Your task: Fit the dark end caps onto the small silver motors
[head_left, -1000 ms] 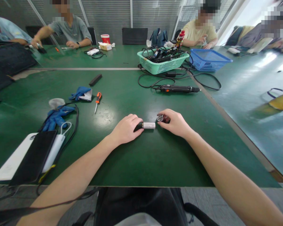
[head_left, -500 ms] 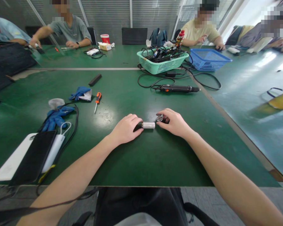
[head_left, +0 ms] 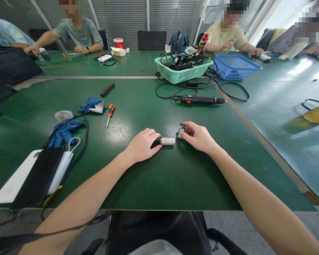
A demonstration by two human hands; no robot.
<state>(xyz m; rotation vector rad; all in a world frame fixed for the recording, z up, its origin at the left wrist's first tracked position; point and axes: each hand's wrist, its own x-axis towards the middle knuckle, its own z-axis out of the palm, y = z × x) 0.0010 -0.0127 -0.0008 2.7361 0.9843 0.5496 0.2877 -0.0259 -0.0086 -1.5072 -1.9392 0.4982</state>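
Note:
My left hand (head_left: pixel 143 144) is closed around the dark end of a small cylinder with a bare silver barrel (head_left: pixel 168 141), which points right, low over the green table. To the right of the barrel's tip, my right hand (head_left: pixel 199 137) has its fingers curled about a small silver-grey round part (head_left: pixel 180 132). A narrow gap separates this part from the barrel. The palm side of my right hand and part of the round piece are hidden.
An orange-handled screwdriver (head_left: pixel 110 115), blue gloves (head_left: pixel 62 134) and a black phone-like slab (head_left: pixel 38 179) lie to the left. Ahead are a corded electric screwdriver (head_left: pixel 203 100), a green basket (head_left: pixel 180 75) of cables and a blue basket (head_left: pixel 235 72). Co-workers sit around the table.
My right hand has turned the round part, so its spoked face no longer shows, and its fingers have shifted slightly right. My left hand stays put. Co-workers' hands have moved at the far side.

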